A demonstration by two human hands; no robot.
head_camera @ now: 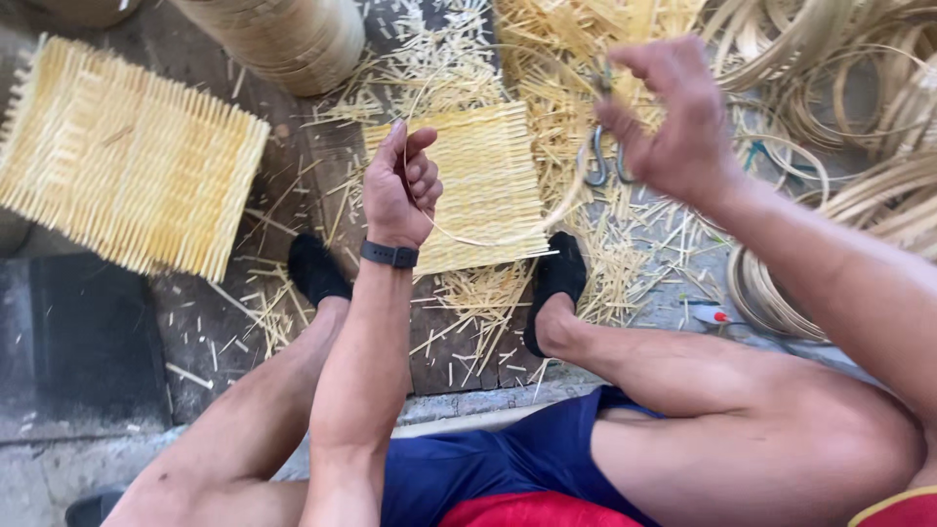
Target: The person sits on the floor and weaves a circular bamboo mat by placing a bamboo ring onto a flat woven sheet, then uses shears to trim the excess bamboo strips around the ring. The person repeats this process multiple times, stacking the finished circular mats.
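Large woven mat (127,161) laid at left, edges bristling (judged finished). Smaller woven panel (483,185) kept between feet, judged unfinished. Thin bamboo strip (488,239) pinched in closed left hand (402,190), looped toward right hand (669,117); scissors (597,146) gripped there. Offcuts (468,303) scattered around.

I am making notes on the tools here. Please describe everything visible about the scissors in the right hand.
The scissors look like grey metal, with two loop handles hanging downward and the blades pointing up, mostly hidden behind the right hand. Its fingers pinch them near the top. They hang in the air above the straw-littered floor, beside a thin curved strip that the left hand holds.
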